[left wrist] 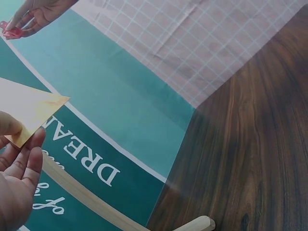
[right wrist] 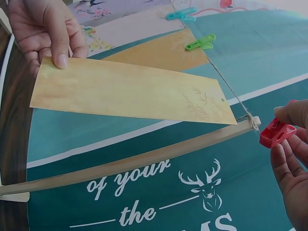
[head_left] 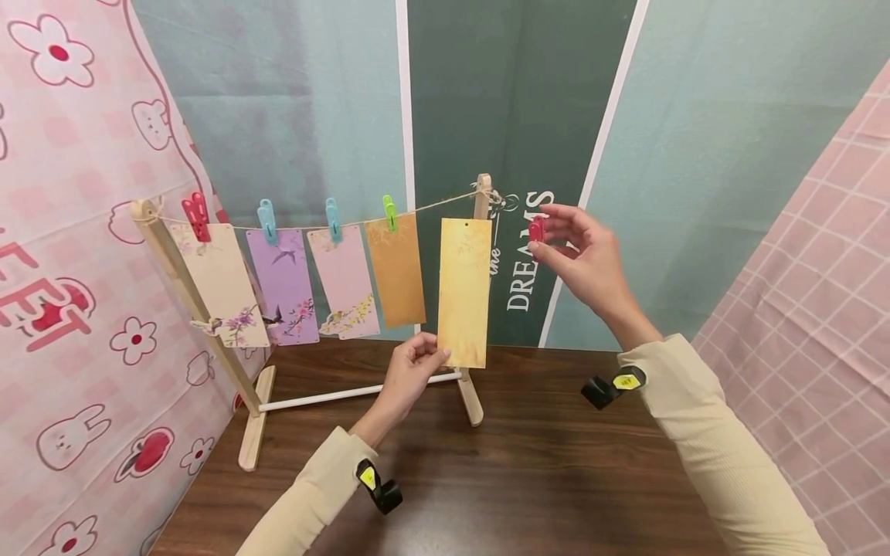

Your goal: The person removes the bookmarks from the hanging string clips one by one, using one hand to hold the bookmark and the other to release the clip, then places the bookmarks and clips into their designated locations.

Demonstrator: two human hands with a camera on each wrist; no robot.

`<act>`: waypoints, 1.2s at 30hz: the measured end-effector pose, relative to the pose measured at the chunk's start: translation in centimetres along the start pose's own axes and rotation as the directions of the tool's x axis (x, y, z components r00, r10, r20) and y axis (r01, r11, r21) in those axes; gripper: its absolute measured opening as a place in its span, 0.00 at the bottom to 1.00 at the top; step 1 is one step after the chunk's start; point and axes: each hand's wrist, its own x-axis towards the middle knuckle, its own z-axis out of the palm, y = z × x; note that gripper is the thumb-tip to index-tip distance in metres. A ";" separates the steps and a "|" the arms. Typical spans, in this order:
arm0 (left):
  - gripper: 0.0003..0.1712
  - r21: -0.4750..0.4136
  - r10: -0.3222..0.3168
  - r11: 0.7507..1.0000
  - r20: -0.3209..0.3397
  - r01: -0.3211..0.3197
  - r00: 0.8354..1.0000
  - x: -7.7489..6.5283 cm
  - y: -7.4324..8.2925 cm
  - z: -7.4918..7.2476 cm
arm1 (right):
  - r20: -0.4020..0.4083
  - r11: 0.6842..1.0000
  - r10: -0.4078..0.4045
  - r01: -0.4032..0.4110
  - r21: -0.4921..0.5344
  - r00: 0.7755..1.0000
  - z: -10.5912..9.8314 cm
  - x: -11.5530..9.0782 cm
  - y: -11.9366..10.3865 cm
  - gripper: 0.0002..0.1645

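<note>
My left hand (head_left: 417, 363) pinches the lower left corner of a yellow card (head_left: 463, 292), holding it upright with its top at the string (head_left: 431, 210) near the right wooden post (head_left: 482, 189). The same card (right wrist: 130, 91) fills the right wrist view, with my left thumb (right wrist: 57, 45) on its corner. A corner of that card (left wrist: 29, 113) shows in the left wrist view. My right hand (head_left: 580, 259) pinches a red clothespin (head_left: 536, 228) just right of the post; the clothespin (right wrist: 276, 134) sits between its fingertips.
Several cards hang from the string on a wooden stand (head_left: 253, 428): a cream one under a red pin (head_left: 197, 216), a purple one (head_left: 283, 286), a pink one (head_left: 345, 282), an orange one (head_left: 396, 270) under a green pin (head_left: 390, 211). Dark wood table (head_left: 542, 471) lies below.
</note>
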 end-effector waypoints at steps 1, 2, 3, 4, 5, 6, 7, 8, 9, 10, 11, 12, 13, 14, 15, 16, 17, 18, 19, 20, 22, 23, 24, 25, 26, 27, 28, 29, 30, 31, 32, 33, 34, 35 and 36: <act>0.08 0.003 0.002 1.000 0.002 -0.002 1.000 -0.1 0.0 0.0 | -0.003 1.000 0.002 -0.002 0.007 1.000 0.0 -0.1 0.1 0.28; 0.08 0.006 0.002 1.000 0.003 -0.002 1.000 -0.1 0.1 0.0 | -0.005 1.000 0.005 -0.005 0.016 1.000 -0.1 -0.2 0.1 0.28; 0.08 0.008 0.004 1.000 0.004 -0.004 1.000 -0.2 0.1 0.0 | -0.007 1.000 0.008 -0.008 0.020 1.000 -0.1 -0.3 0.2 0.28; 0.08 0.011 0.007 1.000 0.006 -0.007 1.000 -0.3 0.1 -0.1 | -0.008 1.000 0.010 -0.010 0.024 1.000 -0.2 -0.4 0.3 0.28; 0.08 0.012 0.010 1.000 0.008 -0.010 1.000 -0.4 0.1 -0.1 | -0.010 1.000 0.013 -0.012 0.028 1.000 -0.2 -0.5 0.4 0.27; 0.08 0.014 0.019 1.000 0.012 -0.019 1.000 -0.4 0.1 -0.1 | -0.013 1.000 0.013 -0.013 0.026 1.000 -0.2 -0.6 0.4 0.27; 0.08 0.007 0.027 1.000 0.019 -0.027 0.999 -0.5 0.1 -0.2 | -0.018 1.000 0.014 -0.013 0.025 1.000 -0.3 -0.7 0.5 0.27; 0.09 0.002 0.036 0.999 0.025 -0.036 0.999 -0.5 0.0 -0.2 | -0.023 1.000 0.014 -0.013 0.026 1.000 -0.3 -0.8 0.6 0.26; 0.09 0.002 0.055 0.998 0.032 -0.055 0.998 -0.6 -0.1 -0.2 | -0.028 1.000 0.015 -0.014 0.023 1.000 -0.4 -0.9 0.7 0.26; 0.09 -0.002 0.062 0.998 0.036 -0.062 0.997 -0.6 -0.2 -0.3 | -0.033 1.000 0.016 -0.016 0.021 0.999 -0.4 -1.1 0.8 0.26; 0.09 -0.012 0.068 0.998 0.040 -0.067 0.997 -0.7 -0.2 -0.3 | -0.039 1.000 0.019 -0.018 0.019 0.999 -0.5 -1.2 0.8 0.26; 0.08 -0.018 0.071 0.997 0.040 -0.071 0.997 -0.8 -0.2 -0.4 | -0.044 1.000 0.023 -0.022 0.017 0.999 -0.6 -1.3 0.9 0.26; 0.08 -0.025 0.065 0.998 0.036 -0.064 0.997 -0.8 -0.2 -0.4 | -0.049 0.999 0.028 -0.027 0.018 0.998 -0.6 -1.4 1.0 0.26; 0.07 -0.032 0.056 0.998 0.031 -0.055 0.998 -0.9 -0.2 -0.5 | -0.052 0.999 0.033 -0.032 0.018 0.998 -0.7 -1.5 1.0 0.26; 0.06 -0.040 0.041 0.998 0.026 -0.040 0.999 -1.0 -0.1 -0.5 | -0.055 0.999 0.038 -0.037 0.018 0.998 -0.7 -1.5 1.0 0.26; 0.07 -0.053 0.016 0.998 0.020 -0.015 1.000 -1.1 0.0 -0.6 | -0.059 0.999 0.041 -0.040 0.021 0.997 -0.7 -1.6 1.1 0.26; 0.07 -0.061 0.002 0.998 0.018 -0.001 1.000 -1.2 0.1 -0.6 | -0.064 0.999 0.043 -0.041 0.032 0.997 -0.8 -1.7 1.1 0.26; 0.07 -0.062 -0.013 0.998 0.014 0.014 1.000 -1.3 0.2 -0.6 | -0.069 0.998 0.043 -0.041 0.041 0.997 -0.8 -1.7 1.0 0.26; 0.07 -0.069 -0.027 0.997 0.015 0.028 1.000 -1.3 0.3 -0.7 | -0.074 0.998 0.043 -0.039 0.053 0.996 -0.9 -1.8 0.7 0.26; 0.07 -0.074 -0.034 0.997 0.018 0.035 0.999 -1.4 0.4 -0.7 | -0.077 0.998 0.041 -0.037 0.058 0.996 -0.9 -2.0 0.4 0.26; 0.07 -0.086 -0.042 0.995 0.021 0.044 0.999 -1.5 0.5 -0.7 | -0.080 0.997 0.042 -0.037 0.069 0.996 -1.0 -2.2 -0.4 0.25; 0.07 -0.089 -0.041 0.995 0.022 0.043 0.999 -1.5 0.5 -0.7 | -0.079 0.997 0.044 -0.038 0.071 0.996 -1.0 -2.4 -0.9 0.24; 0.07 -0.093 -0.040 0.995 0.023 0.042 0.999 -1.6 0.4 -0.8 | -0.075 0.997 0.045 -0.040 0.069 0.996 -1.0 -2.6 -1.2 0.24; 0.07 -0.099 -0.038 0.994 0.025 0.041 0.999 -1.6 0.4 -0.8 | -0.070 0.997 0.049 -0.044 0.070 0.996 -1.0 -2.8 -1.5 0.24; 0.07 -0.101 -0.039 0.994 0.026 0.041 0.999 -1.7 0.4 -0.9 | -0.065 0.997 0.051 -0.047 0.068 0.997 -1.0 -3.0 -1.5 0.24; 0.07 -0.101 -0.040 0.994 0.027 0.042 0.999 -1.7 0.4 -0.9 | -0.061 0.996 0.054 -0.050 0.077 0.997 -1.1 -3.1 -1.5 0.24; 0.07 -0.101 -0.042 0.994 0.027 0.044 0.999 -1.8 0.4 -1.0 | -0.056 0.995 0.056 -0.051 0.081 0.997 -1.1 -3.3 -1.3 0.24; 0.07 -0.100 -0.045 0.994 0.027 0.047 0.999 -1.8 0.3 -1.0 | -0.054 0.995 0.055 -0.050 0.088 0.997 -1.2 -3.4 -0.9 0.24; 0.07 -0.096 -0.049 0.994 0.025 0.051 0.998 -1.9 0.3 -1.0 | -0.054 0.995 0.055 -0.050 0.090 0.997 -1.3 -3.5 -0.4 0.25; 0.07 -0.092 -0.053 0.994 0.022 0.055 0.998 -2.0 0.3 -1.1 | -0.055 0.994 0.057 -0.052 0.092 0.997 -1.3 -3.6 0.1 0.25; 0.07 -0.087 -0.055 0.995 0.019 0.057 0.998 -2.1 0.3 -1.1 | -0.058 0.994 0.060 -0.054 0.094 0.997 -1.4 -3.6 0.6 0.25; 0.07 -0.083 -0.058 0.995 0.016 0.059 0.998 -2.1 0.4 -1.1 | -0.059 0.994 0.064 -0.058 0.096 0.996 -1.5 -3.7 1.1 0.25; 0.07 -0.081 -0.061 0.995 0.013 0.062 0.998 -2.2 0.3 -1.2 | -0.063 0.994 0.067 -0.061 0.091 0.996 -1.6 -3.8 1.6 0.26; 0.07 -0.076 -0.063 0.995 0.010 0.064 0.998 -2.3 0.3 -1.3 | -0.066 0.994 0.071 -0.064 0.091 0.995 -1.7 -3.9 2.0 0.26; 0.07 -0.076 -0.065 0.995 0.008 0.065 0.998 -2.4 0.3 -1.3 | -0.067 0.994 0.075 -0.068 0.089 0.995 -1.8 -4.0 2.3 0.26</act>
